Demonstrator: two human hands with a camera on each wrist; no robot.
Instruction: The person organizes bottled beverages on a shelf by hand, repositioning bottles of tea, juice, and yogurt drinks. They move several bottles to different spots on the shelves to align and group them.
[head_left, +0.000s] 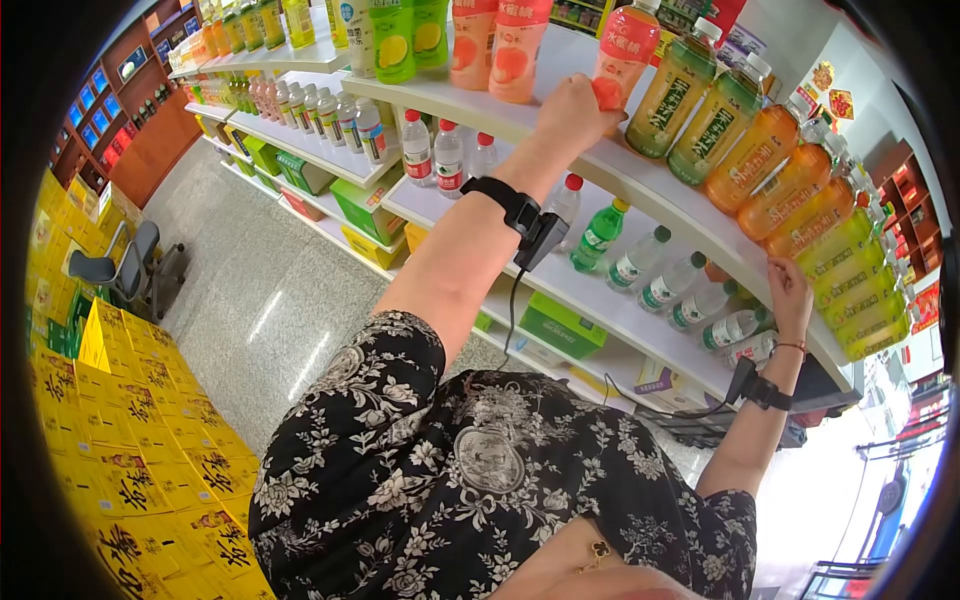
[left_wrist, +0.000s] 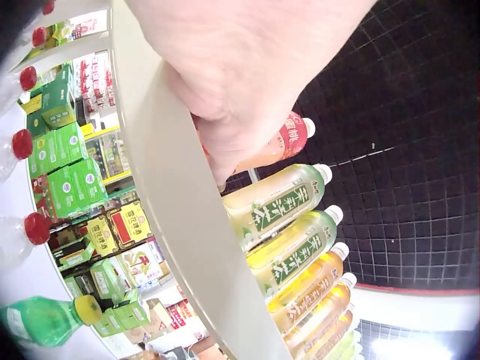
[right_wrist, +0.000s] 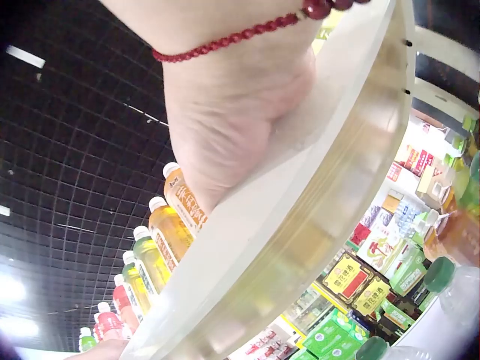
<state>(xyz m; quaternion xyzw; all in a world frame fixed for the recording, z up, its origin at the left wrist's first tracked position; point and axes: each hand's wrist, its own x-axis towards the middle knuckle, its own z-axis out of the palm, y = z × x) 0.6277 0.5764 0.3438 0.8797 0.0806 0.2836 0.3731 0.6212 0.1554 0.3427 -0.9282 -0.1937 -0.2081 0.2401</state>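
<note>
My left hand [head_left: 572, 118] is at the upper shelf's edge, its fingers and thumb around the lower part of a pink peach drink bottle [head_left: 630, 45]. The bottle stands upright at the front of the shelf. In the left wrist view the hand hides the lower end of the same bottle [left_wrist: 289, 139]. My right hand [head_left: 792, 292] rests on the upper shelf's front edge further right, close to orange drink bottles [head_left: 752, 160] and yellow-green bottles [head_left: 862, 290]. In the right wrist view the heel of this hand [right_wrist: 225, 142] lies against the shelf, fingertips hidden.
Green-labelled tea bottles [head_left: 672, 92] stand between the hands. More peach bottles [head_left: 518, 55] are on the left. The lower shelf [head_left: 520, 255] bears clear bottles and a green bottle [head_left: 600, 237]. Yellow cartons [head_left: 140, 430] and an office chair [head_left: 130, 265] stand across the aisle.
</note>
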